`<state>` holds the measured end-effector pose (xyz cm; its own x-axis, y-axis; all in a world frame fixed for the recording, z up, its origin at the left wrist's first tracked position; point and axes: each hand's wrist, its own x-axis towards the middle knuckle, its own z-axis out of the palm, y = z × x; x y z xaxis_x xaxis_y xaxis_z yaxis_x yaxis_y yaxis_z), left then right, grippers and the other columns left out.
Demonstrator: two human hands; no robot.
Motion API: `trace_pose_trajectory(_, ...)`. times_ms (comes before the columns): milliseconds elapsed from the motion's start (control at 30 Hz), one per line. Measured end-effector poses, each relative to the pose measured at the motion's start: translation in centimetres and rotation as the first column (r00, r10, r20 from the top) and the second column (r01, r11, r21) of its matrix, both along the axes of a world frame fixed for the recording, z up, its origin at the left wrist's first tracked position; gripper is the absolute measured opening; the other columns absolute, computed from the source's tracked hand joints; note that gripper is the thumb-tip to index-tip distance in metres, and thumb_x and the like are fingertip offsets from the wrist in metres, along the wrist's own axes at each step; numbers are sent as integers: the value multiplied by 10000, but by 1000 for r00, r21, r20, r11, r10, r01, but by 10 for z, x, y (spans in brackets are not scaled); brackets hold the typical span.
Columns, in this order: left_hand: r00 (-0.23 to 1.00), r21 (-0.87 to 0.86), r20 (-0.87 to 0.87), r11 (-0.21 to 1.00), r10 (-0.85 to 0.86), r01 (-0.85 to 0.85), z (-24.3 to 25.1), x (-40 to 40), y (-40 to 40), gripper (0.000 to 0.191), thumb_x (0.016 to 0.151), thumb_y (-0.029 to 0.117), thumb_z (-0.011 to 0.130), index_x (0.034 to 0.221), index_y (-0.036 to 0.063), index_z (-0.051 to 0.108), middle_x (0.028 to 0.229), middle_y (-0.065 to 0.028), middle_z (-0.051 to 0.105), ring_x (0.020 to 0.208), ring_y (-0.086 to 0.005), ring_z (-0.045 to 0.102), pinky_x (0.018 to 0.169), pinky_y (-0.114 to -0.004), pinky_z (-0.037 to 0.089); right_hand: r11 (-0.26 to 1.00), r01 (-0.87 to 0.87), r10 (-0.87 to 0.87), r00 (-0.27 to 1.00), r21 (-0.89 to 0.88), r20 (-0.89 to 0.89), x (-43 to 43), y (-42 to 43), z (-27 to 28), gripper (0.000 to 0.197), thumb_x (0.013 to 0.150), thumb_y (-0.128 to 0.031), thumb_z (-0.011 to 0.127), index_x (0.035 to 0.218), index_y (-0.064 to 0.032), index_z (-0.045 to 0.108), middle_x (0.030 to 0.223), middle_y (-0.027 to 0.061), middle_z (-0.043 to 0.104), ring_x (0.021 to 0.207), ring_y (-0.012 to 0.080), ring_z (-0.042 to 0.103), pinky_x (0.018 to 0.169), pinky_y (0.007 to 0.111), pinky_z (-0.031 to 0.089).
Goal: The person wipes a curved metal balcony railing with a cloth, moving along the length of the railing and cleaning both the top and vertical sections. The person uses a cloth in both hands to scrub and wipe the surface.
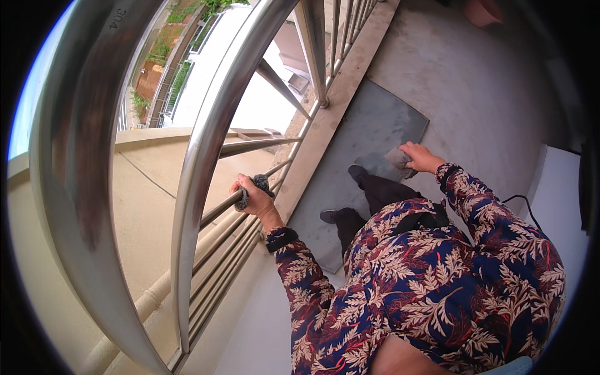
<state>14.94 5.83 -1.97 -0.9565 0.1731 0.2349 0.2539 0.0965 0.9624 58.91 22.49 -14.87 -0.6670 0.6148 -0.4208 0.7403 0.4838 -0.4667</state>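
My left hand (256, 196) is wrapped around a steel baluster (224, 209) of the railing. Pressed between its fingers and the bar is a dark grey cloth (261, 183), with a coarse, fuzzy look. Held away from the railing, over the floor by my feet, my right hand (421, 156) grips a folded grey-brown cloth (398, 159). A flat piece of it sticks out past the fingertips. Above the balusters curve two broad polished steel rails, the inner rail (199, 140) and the outer top rail (79, 154).
My shoes (358, 174) stand on a dark grey mat (375, 112) beside the low concrete kerb (344, 96) under the railing. A pink bucket (483, 11) is at the far end of the floor. At the right is a white panel (558, 192). Beyond the bars, a drop opens onto lower ground.
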Motion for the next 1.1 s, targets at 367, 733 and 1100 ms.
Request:
trace_pose_trajectory(367, 974, -92, 223, 994, -39, 61, -124, -37, 12, 261, 859, 237, 707, 789, 8, 604, 736, -33, 612, 662, -132, 536, 681, -301, 479, 997, 74, -74, 982, 2, 172, 139, -65, 20, 569, 686, -177, 763, 1204, -84, 546, 1086, 167, 550, 1034, 383, 545, 879, 459, 459)
trace_pose_trajectory(733, 983, 275, -20, 944, -184, 183, 97, -9, 3, 133, 918, 142, 625, 820, 75, 566, 785, -17, 571, 651, -82, 544, 529, -234, 498, 999, -34, 32, 986, 10, 166, 112, -37, -28, 569, 746, -196, 746, 1257, -91, 519, 1173, 150, 535, 1086, 367, 539, 907, 459, 454)
trace_pose_trajectory(1100, 955, 260, -295, 964, 29, 51, 145, 6, -10, 232, 930, 187, 616, 782, 42, 512, 737, -24, 550, 582, -98, 547, 459, -236, 500, 993, -77, 82, 995, 90, -49, -11, 20, -19, 580, 755, -165, 737, 1278, -110, 493, 1185, 133, 508, 1110, 350, 513, 937, 449, 421)
